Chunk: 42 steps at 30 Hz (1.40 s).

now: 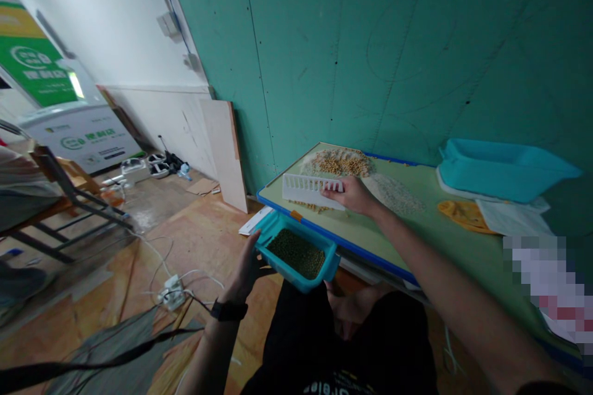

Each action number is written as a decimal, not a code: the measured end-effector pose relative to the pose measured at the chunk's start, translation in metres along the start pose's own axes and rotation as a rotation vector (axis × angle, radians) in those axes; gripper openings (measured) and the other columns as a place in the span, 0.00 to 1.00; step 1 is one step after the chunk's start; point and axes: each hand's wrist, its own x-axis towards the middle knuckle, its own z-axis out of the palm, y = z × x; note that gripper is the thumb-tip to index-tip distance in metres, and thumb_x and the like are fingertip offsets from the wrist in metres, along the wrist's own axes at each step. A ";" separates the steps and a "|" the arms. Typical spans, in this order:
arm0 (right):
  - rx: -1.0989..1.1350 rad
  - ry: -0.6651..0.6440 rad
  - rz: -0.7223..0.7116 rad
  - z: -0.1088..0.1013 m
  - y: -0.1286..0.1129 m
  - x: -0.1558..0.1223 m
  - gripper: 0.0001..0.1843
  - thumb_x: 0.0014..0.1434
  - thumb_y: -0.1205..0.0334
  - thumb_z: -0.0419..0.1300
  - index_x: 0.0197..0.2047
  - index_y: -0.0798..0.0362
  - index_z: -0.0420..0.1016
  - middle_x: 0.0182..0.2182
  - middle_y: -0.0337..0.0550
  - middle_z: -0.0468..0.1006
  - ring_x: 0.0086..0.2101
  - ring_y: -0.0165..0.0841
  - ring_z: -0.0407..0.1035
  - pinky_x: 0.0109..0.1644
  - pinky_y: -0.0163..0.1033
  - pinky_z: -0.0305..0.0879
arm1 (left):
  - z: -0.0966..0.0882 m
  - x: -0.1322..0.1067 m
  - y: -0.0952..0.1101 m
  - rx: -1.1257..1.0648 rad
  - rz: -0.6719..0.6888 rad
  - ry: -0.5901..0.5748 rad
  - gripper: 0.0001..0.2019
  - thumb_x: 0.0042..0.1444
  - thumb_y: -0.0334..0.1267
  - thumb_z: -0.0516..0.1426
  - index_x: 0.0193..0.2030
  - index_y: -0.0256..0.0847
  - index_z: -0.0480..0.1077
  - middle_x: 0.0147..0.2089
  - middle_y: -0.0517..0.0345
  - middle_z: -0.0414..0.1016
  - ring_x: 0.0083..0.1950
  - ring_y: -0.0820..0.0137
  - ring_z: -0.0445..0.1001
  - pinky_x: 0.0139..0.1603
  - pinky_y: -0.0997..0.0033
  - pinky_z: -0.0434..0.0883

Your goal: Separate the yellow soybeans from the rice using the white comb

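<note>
My left hand [245, 271] grips the near end of a small blue bin [296, 252] filled with green beans, held just below the table's blue front edge [324, 236]. My right hand [353, 195] rests on the table with its fingers closed on a white slotted plastic tray [308, 190], which stands on its long side near the edge. Behind the tray lie a heap of yellow beans [343, 164] and a spread of white grains [393, 194] on the green tabletop [445, 236]. A few yellow beans lie under the tray.
A larger blue bin [500, 170] sits at the table's back right, with a yellow dish [466, 213] and white bags [514, 217] beside it. A teal wall [370, 43] backs the table. On the floor lie a power strip [171, 292], cables and a leaning board [227, 151].
</note>
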 end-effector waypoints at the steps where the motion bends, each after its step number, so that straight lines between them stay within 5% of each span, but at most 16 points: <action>1: 0.008 -0.016 0.000 -0.001 0.000 0.000 0.22 0.56 0.43 0.71 0.27 0.54 0.78 0.24 0.37 0.73 0.28 0.32 0.64 0.31 0.36 0.56 | 0.000 0.001 0.000 -0.002 0.007 -0.003 0.38 0.60 0.66 0.65 0.69 0.45 0.73 0.45 0.48 0.84 0.43 0.52 0.83 0.44 0.51 0.82; 10: 0.034 -0.110 0.017 -0.008 0.005 0.002 0.31 0.54 0.31 0.71 0.24 0.52 0.75 0.21 0.34 0.67 0.26 0.30 0.59 0.30 0.36 0.53 | -0.004 0.009 0.002 0.007 -0.044 -0.009 0.32 0.64 0.66 0.62 0.59 0.40 0.80 0.46 0.44 0.85 0.41 0.54 0.82 0.42 0.52 0.82; 15: 0.084 -0.158 0.048 -0.012 0.005 0.000 0.32 0.50 0.29 0.72 0.27 0.54 0.80 0.22 0.35 0.70 0.26 0.30 0.61 0.31 0.37 0.56 | -0.006 0.004 0.002 -0.007 -0.005 -0.043 0.32 0.59 0.69 0.66 0.57 0.44 0.80 0.41 0.49 0.84 0.39 0.55 0.81 0.41 0.54 0.82; 20: 0.128 -0.166 0.059 -0.015 0.004 -0.004 0.32 0.49 0.30 0.74 0.28 0.55 0.83 0.22 0.36 0.74 0.26 0.31 0.64 0.32 0.38 0.60 | -0.001 0.007 -0.003 -0.021 -0.037 -0.042 0.38 0.59 0.71 0.64 0.65 0.45 0.78 0.44 0.46 0.85 0.39 0.54 0.81 0.39 0.55 0.81; 29: 0.178 -0.211 0.031 -0.030 0.007 -0.005 0.30 0.49 0.31 0.78 0.31 0.53 0.87 0.26 0.42 0.81 0.28 0.35 0.71 0.32 0.39 0.68 | 0.004 0.009 -0.012 -0.012 -0.084 -0.059 0.35 0.60 0.72 0.63 0.54 0.40 0.82 0.37 0.49 0.82 0.37 0.56 0.80 0.40 0.55 0.82; 35: 0.212 -0.220 0.045 -0.038 0.010 -0.005 0.27 0.47 0.36 0.81 0.30 0.52 0.88 0.27 0.44 0.84 0.32 0.36 0.74 0.35 0.39 0.72 | 0.009 0.004 -0.020 -0.043 -0.067 -0.099 0.36 0.60 0.69 0.64 0.66 0.48 0.77 0.42 0.49 0.86 0.43 0.52 0.83 0.43 0.53 0.81; 42: 0.264 -0.328 0.111 -0.047 0.013 -0.006 0.28 0.45 0.35 0.82 0.32 0.53 0.90 0.29 0.44 0.85 0.31 0.33 0.73 0.37 0.39 0.72 | 0.018 -0.001 -0.021 -0.027 -0.088 -0.133 0.37 0.60 0.71 0.64 0.65 0.45 0.79 0.40 0.51 0.86 0.46 0.50 0.85 0.44 0.55 0.81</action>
